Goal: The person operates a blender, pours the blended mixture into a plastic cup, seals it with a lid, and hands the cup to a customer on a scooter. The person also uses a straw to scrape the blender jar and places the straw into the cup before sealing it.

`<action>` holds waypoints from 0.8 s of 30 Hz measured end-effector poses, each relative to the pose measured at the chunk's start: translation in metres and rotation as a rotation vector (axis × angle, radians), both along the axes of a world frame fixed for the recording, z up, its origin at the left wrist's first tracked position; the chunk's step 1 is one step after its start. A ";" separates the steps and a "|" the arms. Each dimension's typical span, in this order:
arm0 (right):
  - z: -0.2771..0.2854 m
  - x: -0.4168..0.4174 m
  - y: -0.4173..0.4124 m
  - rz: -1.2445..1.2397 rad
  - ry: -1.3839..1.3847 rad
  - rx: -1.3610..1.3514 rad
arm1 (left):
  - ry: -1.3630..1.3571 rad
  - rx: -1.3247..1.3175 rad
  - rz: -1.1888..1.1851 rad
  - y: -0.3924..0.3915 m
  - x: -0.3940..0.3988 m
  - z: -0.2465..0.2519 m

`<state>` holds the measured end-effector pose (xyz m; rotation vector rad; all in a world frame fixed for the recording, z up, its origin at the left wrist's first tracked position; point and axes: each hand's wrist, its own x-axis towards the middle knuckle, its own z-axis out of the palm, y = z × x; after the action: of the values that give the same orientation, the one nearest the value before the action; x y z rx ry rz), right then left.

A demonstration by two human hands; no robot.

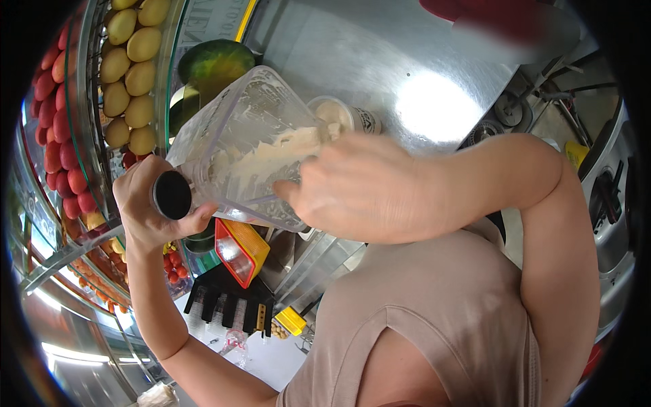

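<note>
My left hand grips the handle, with its black round end, of a clear plastic blender jar. The jar is tilted, and a thick cream-coloured mixture clings to its inner walls. Beside the jar's rim stands a plastic cup that bears printing and contains a similar pale mixture. My right hand is curled in front of the jar's opening, slightly blurred. Its back faces me and covers its fingertips, so whether it holds a tool cannot be seen.
The cup stands on a steel counter. A watermelon sits behind the jar, beside glass shelves with yellow fruits and red fruits. Below are a yellow-and-red box and a black holder. A steel sink lies at right.
</note>
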<state>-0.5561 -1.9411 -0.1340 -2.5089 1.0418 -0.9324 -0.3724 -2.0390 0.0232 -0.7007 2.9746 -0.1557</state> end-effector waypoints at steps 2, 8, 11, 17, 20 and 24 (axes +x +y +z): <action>-0.014 0.009 -0.006 -0.027 -0.014 0.008 | -0.008 0.010 0.012 0.000 -0.004 -0.002; -0.007 -0.008 0.001 -0.094 -0.046 0.006 | -0.003 0.027 0.017 0.000 -0.005 -0.005; -0.017 -0.014 0.010 -0.085 -0.047 0.096 | -0.006 0.020 0.022 0.000 -0.010 -0.003; -0.020 -0.033 0.011 -0.041 -0.011 0.200 | 0.013 0.010 0.004 0.000 -0.012 -0.004; -0.037 -0.036 0.001 -0.189 0.077 0.206 | -0.012 -0.001 -0.003 0.001 -0.014 -0.002; -0.018 -0.027 -0.026 -0.216 -0.029 -0.065 | -0.064 0.006 0.032 -0.001 -0.020 0.001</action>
<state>-0.5834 -1.9674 -0.1524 -2.4617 1.3130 -1.0741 -0.3920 -2.0399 0.0239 -0.7274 2.9004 -0.1631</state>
